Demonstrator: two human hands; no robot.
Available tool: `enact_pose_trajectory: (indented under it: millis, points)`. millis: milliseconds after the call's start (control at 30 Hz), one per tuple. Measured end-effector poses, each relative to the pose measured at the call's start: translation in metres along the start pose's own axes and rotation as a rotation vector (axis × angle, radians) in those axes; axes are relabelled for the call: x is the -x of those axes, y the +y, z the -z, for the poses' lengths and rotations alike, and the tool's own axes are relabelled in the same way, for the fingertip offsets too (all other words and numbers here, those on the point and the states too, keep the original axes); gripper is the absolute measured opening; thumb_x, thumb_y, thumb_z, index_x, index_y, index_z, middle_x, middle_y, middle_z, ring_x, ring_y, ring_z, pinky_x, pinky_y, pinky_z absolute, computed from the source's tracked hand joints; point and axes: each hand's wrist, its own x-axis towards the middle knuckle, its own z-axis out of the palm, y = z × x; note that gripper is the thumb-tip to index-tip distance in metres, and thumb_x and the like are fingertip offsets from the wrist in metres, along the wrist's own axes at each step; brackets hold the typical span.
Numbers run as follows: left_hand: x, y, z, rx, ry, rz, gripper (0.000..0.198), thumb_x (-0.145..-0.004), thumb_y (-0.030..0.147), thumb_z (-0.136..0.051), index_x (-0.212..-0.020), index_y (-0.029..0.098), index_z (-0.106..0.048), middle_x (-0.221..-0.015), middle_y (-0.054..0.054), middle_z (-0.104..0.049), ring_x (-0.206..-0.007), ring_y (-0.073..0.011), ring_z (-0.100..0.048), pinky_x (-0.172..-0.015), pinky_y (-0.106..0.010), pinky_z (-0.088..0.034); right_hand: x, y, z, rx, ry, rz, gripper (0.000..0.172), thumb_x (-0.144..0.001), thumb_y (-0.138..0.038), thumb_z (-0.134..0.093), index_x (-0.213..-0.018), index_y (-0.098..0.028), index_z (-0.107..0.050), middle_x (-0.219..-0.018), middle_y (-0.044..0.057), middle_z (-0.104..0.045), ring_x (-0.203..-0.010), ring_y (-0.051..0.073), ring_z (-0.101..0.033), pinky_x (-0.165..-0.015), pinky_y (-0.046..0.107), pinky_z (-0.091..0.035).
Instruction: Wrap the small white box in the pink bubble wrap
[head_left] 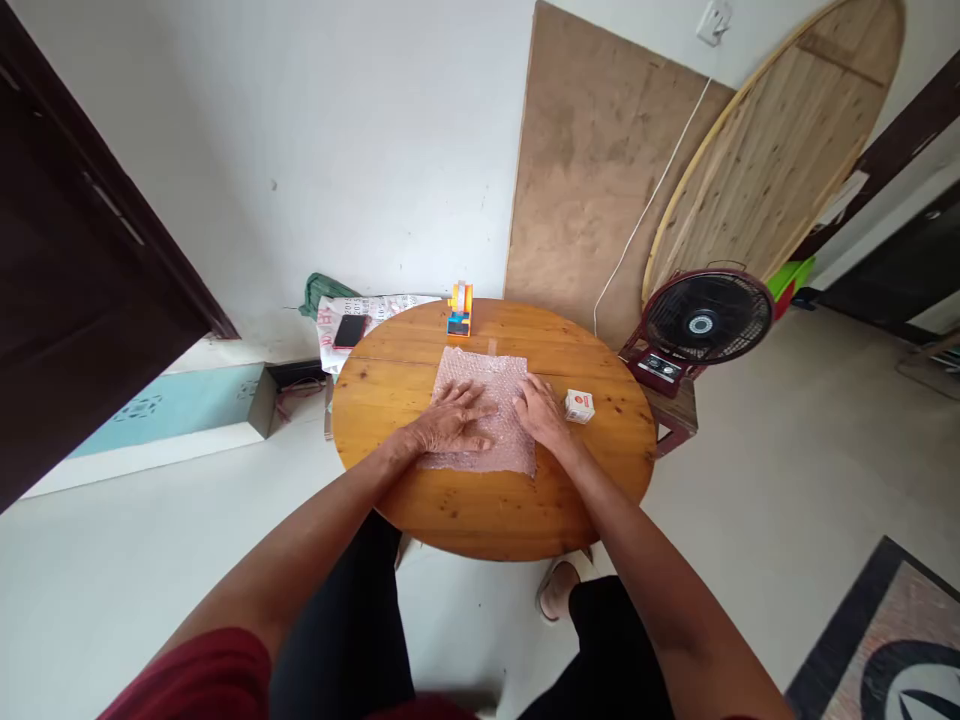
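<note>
A sheet of pinkish bubble wrap [501, 440] lies flat on the round wooden table [480, 525]. My left hand [454, 420] rests palm down on its left half, fingers spread and pointing right. At the sheet's right edge, my right hand [543, 410] lies with its fingers slightly bent and touching the wrap. Whether anything is under the palms is hidden. Just right of that hand stands a small white box with red print [580, 405]. An orange and blue tape dispenser [460, 312] stands by the table's far edge, beyond the wrap.
A dark red fan [701, 322] stands to the right on a low wooden stool [679, 410]. Behind the table, a plywood board [585, 180] and a round tabletop [780, 150] lean on the wall. A phone [349, 331] lies on a printed sack [386, 306] at the left.
</note>
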Motion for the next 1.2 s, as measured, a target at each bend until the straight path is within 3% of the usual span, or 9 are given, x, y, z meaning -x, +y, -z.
enact_pose_trajectory:
  millis: [133, 267, 433, 600, 700, 767, 833, 1000, 1200]
  points:
    - [0.000, 0.001, 0.000, 0.007, 0.017, -0.005, 0.075, -0.081, 0.074, -0.049, -0.144, 0.033, -0.045, -0.158, -0.014, -0.027, -0.146, -0.0395, -0.021, -0.115, -0.060, -0.012, 0.013, 0.019, 0.035, 0.028, -0.004, 0.000, 0.046, -0.087, -0.027, -0.052, -0.131, -0.015, -0.056, -0.148, 0.014, -0.045, -0.137, 0.030, -0.038, -0.113, 0.045, -0.030]
    - [0.000, 0.001, 0.000, 0.015, 0.003, 0.012, 0.075, -0.080, 0.074, -0.049, -0.142, 0.032, -0.048, -0.138, -0.014, -0.053, -0.130, -0.0361, -0.045, -0.114, -0.059, -0.018, 0.025, 0.053, 0.055, 0.012, -0.074, -0.178, 0.063, -0.077, -0.030, -0.064, -0.137, -0.019, -0.049, -0.146, 0.014, -0.047, -0.134, 0.034, -0.041, -0.109, 0.051, -0.031]
    - [0.000, -0.002, -0.003, -0.008, 0.040, -0.004, 0.075, -0.079, 0.076, -0.049, -0.141, 0.032, -0.049, -0.150, -0.014, -0.040, -0.137, -0.0384, -0.034, -0.113, -0.058, -0.017, 0.032, 0.070, 0.061, -0.062, -0.097, -0.282, 0.043, -0.074, -0.039, -0.067, -0.111, -0.018, -0.064, -0.103, 0.009, -0.071, -0.094, 0.027, -0.064, -0.080, 0.037, -0.047]
    - [-0.001, -0.003, -0.004, 0.003, 0.051, -0.022, 0.074, -0.079, 0.075, -0.049, -0.140, 0.033, -0.050, -0.135, -0.012, -0.053, -0.129, -0.0353, -0.041, -0.111, -0.055, -0.021, 0.042, 0.029, 0.099, -0.660, 0.011, -0.319, 0.036, -0.077, -0.049, -0.064, -0.096, -0.018, -0.067, -0.087, 0.003, -0.069, -0.078, 0.020, -0.061, -0.068, 0.028, -0.045]
    - [-0.001, -0.002, -0.003, -0.005, 0.061, -0.017, 0.072, -0.079, 0.071, -0.053, -0.141, 0.032, -0.050, -0.132, -0.012, -0.054, -0.127, -0.0353, -0.042, -0.110, -0.055, -0.023, 0.048, -0.024, 0.111, -0.970, -0.242, -0.107, 0.040, -0.073, -0.044, -0.071, -0.103, -0.019, -0.067, -0.091, 0.002, -0.069, -0.079, 0.018, -0.061, -0.068, 0.026, -0.045]
    - [-0.001, -0.001, -0.002, -0.024, 0.053, -0.008, 0.069, -0.079, 0.065, -0.058, -0.139, 0.031, -0.052, -0.138, -0.012, -0.050, -0.131, -0.0368, -0.037, -0.112, -0.056, -0.021, 0.046, -0.057, 0.104, -1.049, -0.511, 0.069, 0.040, -0.071, -0.042, -0.075, -0.103, -0.019, -0.068, -0.092, 0.001, -0.069, -0.081, 0.017, -0.062, -0.070, 0.026, -0.045]
    - [-0.001, -0.001, -0.002, -0.033, 0.023, 0.006, 0.065, -0.078, 0.058, -0.063, -0.135, 0.028, -0.056, -0.141, -0.012, -0.047, -0.133, -0.0379, -0.034, -0.114, -0.057, -0.018, 0.037, -0.078, 0.086, -1.009, -0.617, 0.199, 0.039, -0.069, -0.042, -0.078, -0.100, -0.019, -0.071, -0.090, 0.001, -0.069, -0.082, 0.017, -0.062, -0.072, 0.026, -0.046]
    - [-0.002, -0.002, -0.001, 0.024, -0.017, 0.023, 0.066, -0.076, 0.061, -0.064, -0.132, 0.027, -0.058, -0.138, -0.010, -0.052, -0.133, -0.0359, -0.038, -0.117, -0.055, -0.016, 0.008, -0.064, 0.039, -0.986, -0.480, 0.112, 0.041, -0.072, -0.043, -0.074, -0.108, -0.022, -0.071, -0.103, 0.002, -0.071, -0.095, 0.021, -0.064, -0.082, 0.032, -0.049]
    - [0.000, 0.000, 0.000, 0.085, 0.006, 0.009, 0.078, -0.079, 0.075, -0.051, -0.142, 0.029, -0.048, -0.160, -0.012, -0.023, -0.148, -0.0398, -0.012, -0.117, -0.060, -0.005, -0.012, -0.014, 0.016, -1.053, -0.230, -0.124, 0.054, -0.068, -0.044, -0.074, -0.118, -0.023, -0.068, -0.129, 0.007, -0.064, -0.118, 0.028, -0.058, -0.097, 0.041, -0.047]
